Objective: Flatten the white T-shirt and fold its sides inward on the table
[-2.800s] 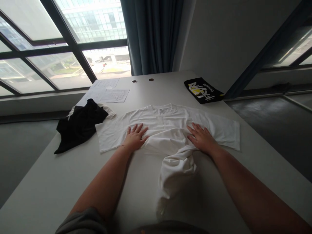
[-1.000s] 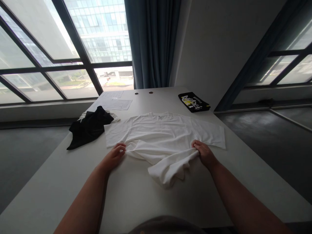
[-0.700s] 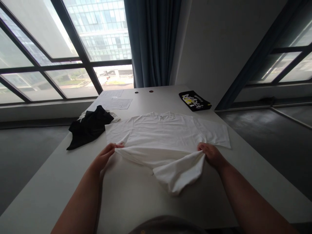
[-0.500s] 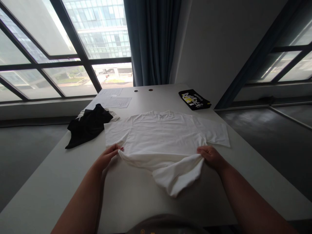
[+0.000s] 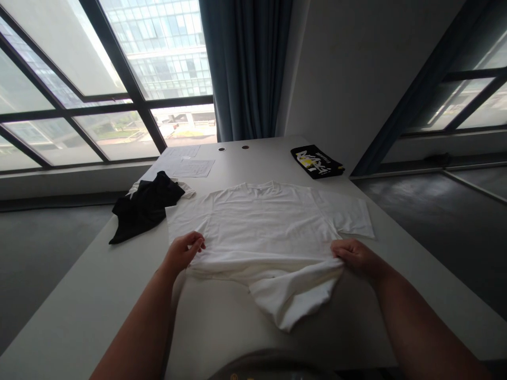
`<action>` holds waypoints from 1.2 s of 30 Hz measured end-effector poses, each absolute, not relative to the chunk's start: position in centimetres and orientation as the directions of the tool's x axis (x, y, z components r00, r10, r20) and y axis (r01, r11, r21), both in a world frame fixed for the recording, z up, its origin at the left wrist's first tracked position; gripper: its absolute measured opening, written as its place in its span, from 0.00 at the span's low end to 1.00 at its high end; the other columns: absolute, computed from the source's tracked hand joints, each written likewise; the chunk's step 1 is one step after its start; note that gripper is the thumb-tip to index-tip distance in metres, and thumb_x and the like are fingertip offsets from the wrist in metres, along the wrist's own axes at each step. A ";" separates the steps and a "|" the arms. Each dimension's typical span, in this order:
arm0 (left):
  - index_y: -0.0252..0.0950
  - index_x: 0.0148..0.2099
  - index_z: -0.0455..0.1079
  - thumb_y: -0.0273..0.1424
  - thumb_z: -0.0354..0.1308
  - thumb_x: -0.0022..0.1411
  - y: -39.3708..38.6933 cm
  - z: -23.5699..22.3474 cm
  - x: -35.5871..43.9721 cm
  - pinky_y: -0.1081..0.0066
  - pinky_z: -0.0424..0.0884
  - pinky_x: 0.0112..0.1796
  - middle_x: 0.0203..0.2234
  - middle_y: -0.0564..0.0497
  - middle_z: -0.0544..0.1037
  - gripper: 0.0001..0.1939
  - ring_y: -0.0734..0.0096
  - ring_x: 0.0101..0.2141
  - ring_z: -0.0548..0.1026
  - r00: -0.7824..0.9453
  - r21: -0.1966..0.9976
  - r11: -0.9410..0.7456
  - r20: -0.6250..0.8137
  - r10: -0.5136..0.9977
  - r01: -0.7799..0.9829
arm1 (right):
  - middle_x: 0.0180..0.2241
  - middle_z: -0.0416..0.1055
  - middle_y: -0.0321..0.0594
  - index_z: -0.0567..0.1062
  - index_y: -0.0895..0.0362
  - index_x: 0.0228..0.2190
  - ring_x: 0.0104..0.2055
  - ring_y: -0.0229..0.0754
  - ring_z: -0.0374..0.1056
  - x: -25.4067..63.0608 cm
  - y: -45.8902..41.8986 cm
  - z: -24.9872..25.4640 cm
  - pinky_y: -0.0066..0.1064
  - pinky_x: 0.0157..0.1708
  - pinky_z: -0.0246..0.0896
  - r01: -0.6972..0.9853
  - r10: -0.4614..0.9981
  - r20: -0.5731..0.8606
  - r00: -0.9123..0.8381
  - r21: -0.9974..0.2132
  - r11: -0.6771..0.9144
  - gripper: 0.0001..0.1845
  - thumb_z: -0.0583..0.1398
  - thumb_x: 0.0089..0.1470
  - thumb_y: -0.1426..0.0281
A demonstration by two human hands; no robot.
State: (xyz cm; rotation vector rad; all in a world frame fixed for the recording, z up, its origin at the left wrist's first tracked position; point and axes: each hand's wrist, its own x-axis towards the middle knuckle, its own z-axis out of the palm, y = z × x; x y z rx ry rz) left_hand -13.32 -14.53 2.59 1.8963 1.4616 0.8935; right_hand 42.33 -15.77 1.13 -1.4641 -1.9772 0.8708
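Note:
A white T-shirt lies spread on the white table, its neckline at the far side and its sleeves out to both sides. My left hand is at the shirt's left side below the sleeve, its fingers curled in a pinch at the cloth; the exact grip is partly hidden. On the right side, my right hand is closed around the edge of the shirt below the other sleeve. Between my hands the lower part is folded, and a loose flap hangs toward me right of the middle.
On the left of the table lies a crumpled black garment with white cloth beneath it. Paper sheets lie behind. A black folded item with white and yellow lettering sits at the back right.
My right hand has moved right and slightly toward me, drawing the cloth with it. My left hand has shifted slightly, and the shirt's lower left corner now lies lower, beneath it.

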 end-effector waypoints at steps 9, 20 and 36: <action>0.44 0.52 0.77 0.45 0.55 0.67 -4.9 3.8 -6.3 0.62 0.71 0.50 0.49 0.46 0.83 0.18 0.56 0.47 0.80 0.357 0.211 -0.346 -0.015 0.934 0.914 | 0.36 0.82 0.44 0.85 0.49 0.34 0.39 0.52 0.76 39.9 -8.1 1.5 0.38 0.40 0.67 0.867 0.913 -0.119 -0.391 -0.381 0.322 0.11 0.66 0.53 0.58; 0.42 0.77 0.49 0.53 0.38 0.72 6.4 -1.9 -4.7 0.47 0.44 0.69 0.77 0.44 0.45 0.39 0.50 0.74 0.43 0.021 0.114 -0.012 -0.078 0.997 0.993 | 0.77 0.38 0.44 0.50 0.47 0.74 0.76 0.62 0.38 37.2 5.7 -1.9 0.67 0.69 0.37 0.971 0.967 -0.141 0.210 -0.082 -0.223 0.38 0.41 0.69 0.47; 0.53 0.75 0.54 0.56 0.41 0.70 7.7 -2.1 -4.9 0.32 0.40 0.66 0.76 0.49 0.48 0.36 0.40 0.74 0.43 -0.097 0.178 0.099 -0.024 0.995 0.979 | 0.77 0.36 0.45 0.48 0.49 0.74 0.77 0.55 0.37 42.8 8.3 -3.9 0.61 0.71 0.33 0.962 0.976 -0.104 0.192 -0.177 -0.209 0.38 0.39 0.70 0.50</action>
